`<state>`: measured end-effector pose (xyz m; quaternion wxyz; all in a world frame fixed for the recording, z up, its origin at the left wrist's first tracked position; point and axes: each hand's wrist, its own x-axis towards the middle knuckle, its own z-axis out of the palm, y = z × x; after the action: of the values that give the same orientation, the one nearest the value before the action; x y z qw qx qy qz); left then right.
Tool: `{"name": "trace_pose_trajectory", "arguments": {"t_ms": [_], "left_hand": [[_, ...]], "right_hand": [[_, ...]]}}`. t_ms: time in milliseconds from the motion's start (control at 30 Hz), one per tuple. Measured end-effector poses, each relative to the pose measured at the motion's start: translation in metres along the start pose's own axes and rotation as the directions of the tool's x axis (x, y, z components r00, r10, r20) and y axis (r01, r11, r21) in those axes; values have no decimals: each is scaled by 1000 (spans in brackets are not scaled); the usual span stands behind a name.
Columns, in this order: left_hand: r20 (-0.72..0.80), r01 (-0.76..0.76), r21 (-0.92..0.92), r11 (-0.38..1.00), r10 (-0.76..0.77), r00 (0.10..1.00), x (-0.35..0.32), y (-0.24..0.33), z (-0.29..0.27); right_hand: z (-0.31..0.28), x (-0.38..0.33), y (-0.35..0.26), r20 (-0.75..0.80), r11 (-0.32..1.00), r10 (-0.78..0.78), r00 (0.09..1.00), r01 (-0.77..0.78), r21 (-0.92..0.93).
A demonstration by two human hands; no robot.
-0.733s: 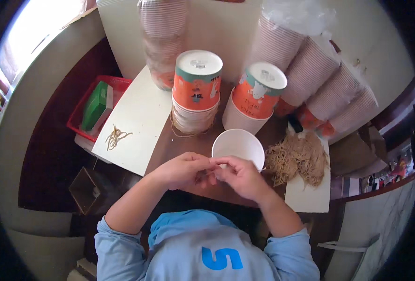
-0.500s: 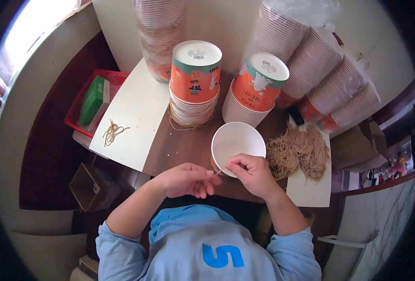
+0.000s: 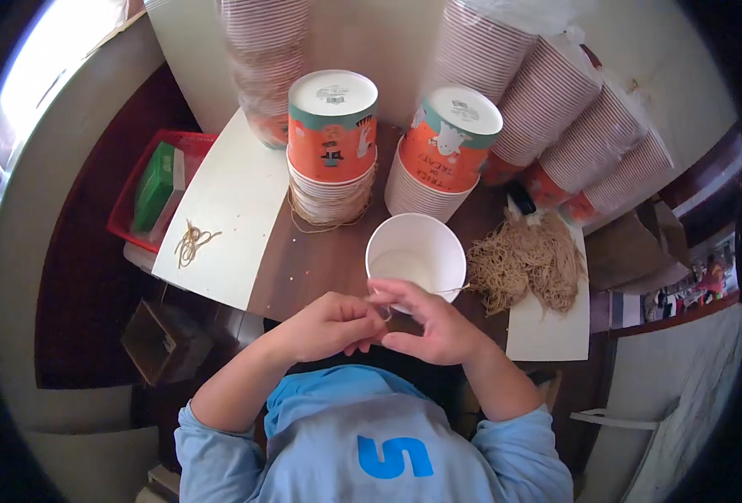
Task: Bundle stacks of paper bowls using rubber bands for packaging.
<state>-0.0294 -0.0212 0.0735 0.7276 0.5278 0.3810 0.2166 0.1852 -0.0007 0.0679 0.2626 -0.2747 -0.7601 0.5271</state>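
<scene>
In front of my body, both hands meet at the near rim of a white-lined paper bucket point(image 3: 413, 243) that stands mouth up. My left hand point(image 3: 333, 329) is closed, thumb and fingers pinching a thin tan cord point(image 3: 387, 315). Right beside it, my right hand point(image 3: 429, 325) has its fingers stretched out and its thumb apart, fingertips touching near the left ones. A bit of cord shows past the right hand's knuckles at the bucket rim. Some of the cord is hidden between the hands.
Two upside-down stacks of orange buckets point(image 3: 331, 147) point(image 3: 453, 151) stand behind. A heap of tan cords point(image 3: 530, 260) lies on the right, a few loose cords point(image 3: 195, 243) on the left. Bagged bucket stacks point(image 3: 547, 101) lean at the back. A red basket point(image 3: 124, 210) holds a green box point(image 3: 157, 189).
My right hand has gone from a pinch on the cord to stretched fingers, moving left against the left hand. My left fingers have closed on the cord. The view has shifted slightly.
</scene>
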Motion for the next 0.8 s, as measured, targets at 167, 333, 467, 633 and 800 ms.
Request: {"name": "trace_pose_trajectory", "arguments": {"t_ms": [167, 333, 467, 633, 800], "left_hand": [[-36, 8, -39, 999, -10, 999, 3, -5, -2], [-62, 16, -91, 996, -22, 998, 4, -11, -2], [-67, 76, -304, 950, -101, 993, 5, -12, -4], [-92, 78, -205, 976, -98, 991, 8, -19, 2], [-131, -50, -91, 995, 38, 991, 9, -22, 4]], "right_hand": [[13, -2, 10, 58, 807, 246, 968, -238, 541], [11, -3, 4, -201, 994, 14, 979, -36, -105], [12, -4, 3, -296, 944, -170, 940, 69, -322], [15, -7, 2, -292, 938, -164, 942, 57, -341], [17, -9, 5, -298, 935, -159, 941, 46, -352]]}}
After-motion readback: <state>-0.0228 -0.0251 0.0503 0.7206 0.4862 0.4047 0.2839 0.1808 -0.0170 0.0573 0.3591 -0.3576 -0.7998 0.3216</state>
